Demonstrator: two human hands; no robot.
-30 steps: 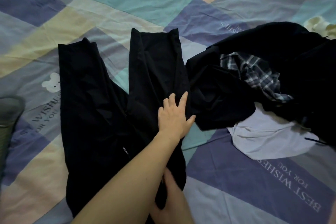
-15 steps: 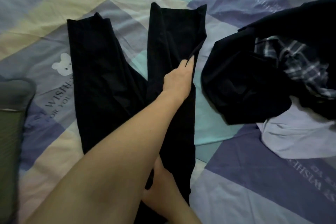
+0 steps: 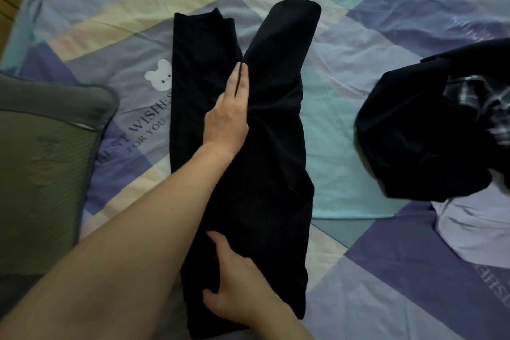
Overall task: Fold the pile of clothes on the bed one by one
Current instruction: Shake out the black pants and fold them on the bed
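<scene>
Two hands on black trousers (image 3: 265, 174), spread on the bed (image 3: 358, 124). Left hand (image 3: 230, 116): flat, fingers straight, pressing between the legs. Right hand (image 3: 234, 284): thumb and fingers pinching fabric near the waist. Pile (image 3: 425, 132) of dark and plaid clothes: well apart, right. Green pillow (image 3: 41, 168): left.

We're in a bedroom at home: a patchwork bedsheet (image 3: 345, 124) printed with a little bear (image 3: 160, 78) covers the bed, a green pillow (image 3: 41, 163) sits at the left, laundry (image 3: 430, 132) heaped at the right.
</scene>
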